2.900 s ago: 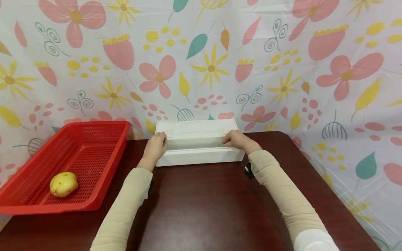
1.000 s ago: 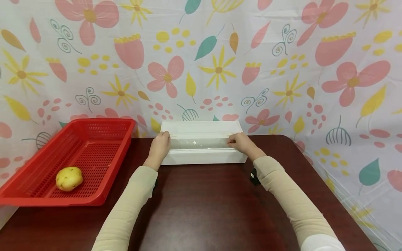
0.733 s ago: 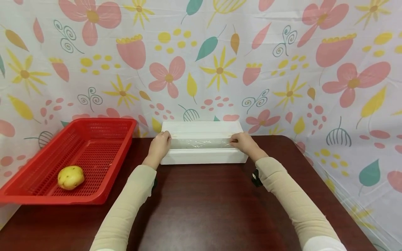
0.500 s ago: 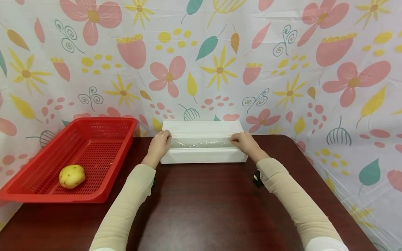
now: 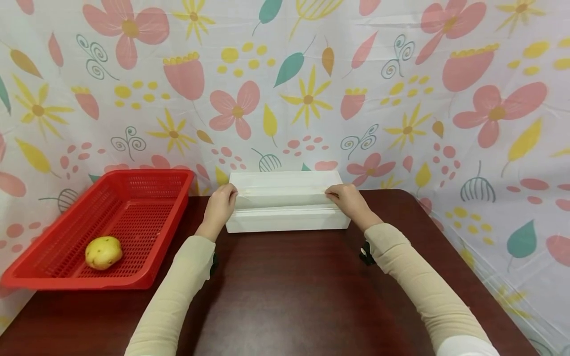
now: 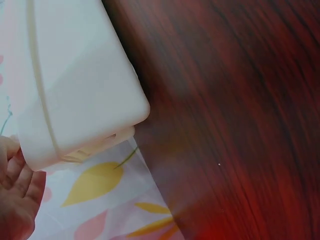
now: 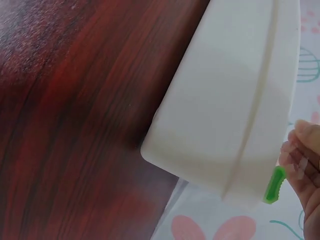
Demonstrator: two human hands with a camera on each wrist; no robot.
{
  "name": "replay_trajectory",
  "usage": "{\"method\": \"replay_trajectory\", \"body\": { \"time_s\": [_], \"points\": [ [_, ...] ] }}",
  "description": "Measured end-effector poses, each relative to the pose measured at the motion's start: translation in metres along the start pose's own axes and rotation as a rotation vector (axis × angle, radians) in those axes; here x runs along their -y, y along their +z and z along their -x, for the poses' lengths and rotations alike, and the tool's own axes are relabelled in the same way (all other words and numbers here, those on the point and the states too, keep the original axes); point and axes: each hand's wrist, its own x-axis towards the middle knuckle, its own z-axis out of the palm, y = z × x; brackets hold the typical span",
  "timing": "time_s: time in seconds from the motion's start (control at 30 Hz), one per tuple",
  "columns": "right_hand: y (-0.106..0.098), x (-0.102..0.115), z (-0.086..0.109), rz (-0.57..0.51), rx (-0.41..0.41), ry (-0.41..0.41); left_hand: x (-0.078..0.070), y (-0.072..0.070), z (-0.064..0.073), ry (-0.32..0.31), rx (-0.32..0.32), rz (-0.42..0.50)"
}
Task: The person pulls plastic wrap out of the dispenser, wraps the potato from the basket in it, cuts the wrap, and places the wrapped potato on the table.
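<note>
A long white cling film dispenser (image 5: 287,221) stands at the back of the table, its lid (image 5: 285,179) raised. At its left end my left hand (image 5: 220,203) is curled, seeming to pinch the clear film, which barely shows. My right hand (image 5: 349,200) is at the other end; in the right wrist view thumb and fingers pinch clear cling film (image 7: 295,159). Beside them a green slider (image 7: 275,185) sits at the dispenser's edge. In the left wrist view the left hand (image 6: 20,195) is at the box's corner, partly cut off.
To the left a red plastic basket (image 5: 166,225) holds one potato (image 5: 103,252). The dark brown table (image 5: 285,291) reaches toward me. A flower-patterned curtain (image 5: 276,123) hangs right behind the dispenser.
Both hands have stayed at the dispenser's two ends, the left shifting slightly left and the right slightly up. Wrinkled shiny film seen across the opening earlier no longer shows there. The view has shifted slightly.
</note>
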Motion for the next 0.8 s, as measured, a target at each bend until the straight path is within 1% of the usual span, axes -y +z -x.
{"method": "replay_trajectory", "body": {
  "time_s": [0.1, 0.23, 0.37, 0.53, 0.6, 0.8],
  "points": [
    [-0.001, 0.002, 0.001, -0.003, -0.019, -0.005, -0.001, -0.002, 0.001, 0.003, -0.031, -0.011],
    [-0.005, 0.006, 0.001, -0.029, -0.050, 0.008, -0.003, -0.006, 0.000, 0.009, -0.058, -0.004],
    [-0.012, 0.009, 0.000, -0.030, -0.065, 0.022, -0.004, -0.009, -0.001, 0.050, -0.085, 0.022],
    [-0.019, 0.008, 0.000, -0.018, -0.094, 0.008, -0.006, -0.011, -0.004, 0.093, -0.109, 0.055],
    [-0.021, 0.007, 0.001, -0.015, -0.110, -0.005, -0.007, -0.013, -0.004, 0.093, -0.107, 0.066],
    [-0.023, 0.008, 0.004, 0.005, -0.143, -0.051, -0.011, -0.020, -0.003, 0.049, -0.079, 0.072]
  ]
}}
